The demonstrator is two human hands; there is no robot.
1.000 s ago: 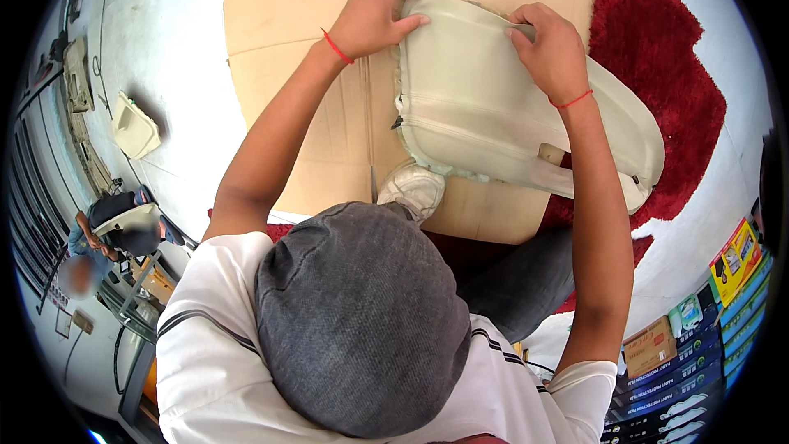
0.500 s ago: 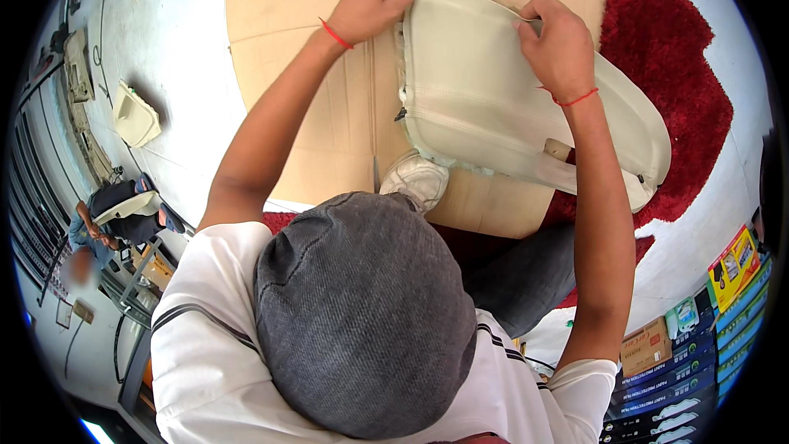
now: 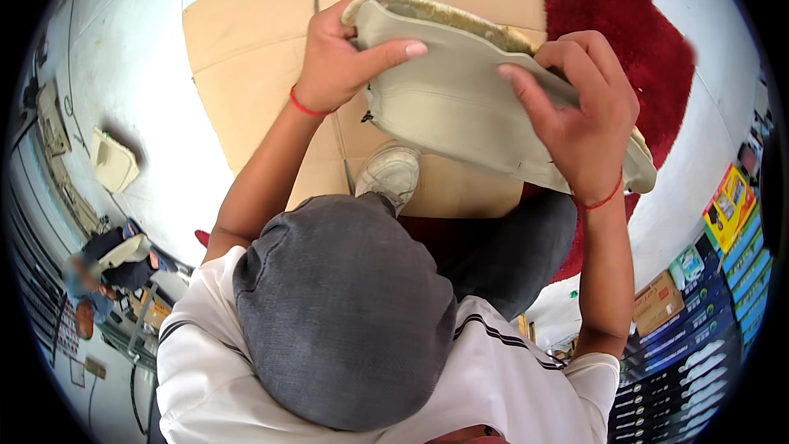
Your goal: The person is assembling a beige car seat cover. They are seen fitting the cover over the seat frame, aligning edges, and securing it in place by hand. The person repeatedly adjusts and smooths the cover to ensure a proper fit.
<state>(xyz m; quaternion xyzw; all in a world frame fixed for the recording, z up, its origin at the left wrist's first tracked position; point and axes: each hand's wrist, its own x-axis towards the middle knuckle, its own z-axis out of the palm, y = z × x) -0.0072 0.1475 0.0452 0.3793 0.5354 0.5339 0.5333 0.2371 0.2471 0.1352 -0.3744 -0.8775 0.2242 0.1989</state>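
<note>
Over cardboard: beige seat cover, seemingly lengthwise left-to-right

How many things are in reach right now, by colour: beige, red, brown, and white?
Beige: 1, the seat cover, gripped by the left hand and right hand
Red: 3, the rug and two wrist bands
Brown: 1, the cardboard sheet
White: 1, the shoe
Total: 6

Beige seat cover smooth matt leatherette; red rug shaggy; cardboard matt.
</note>
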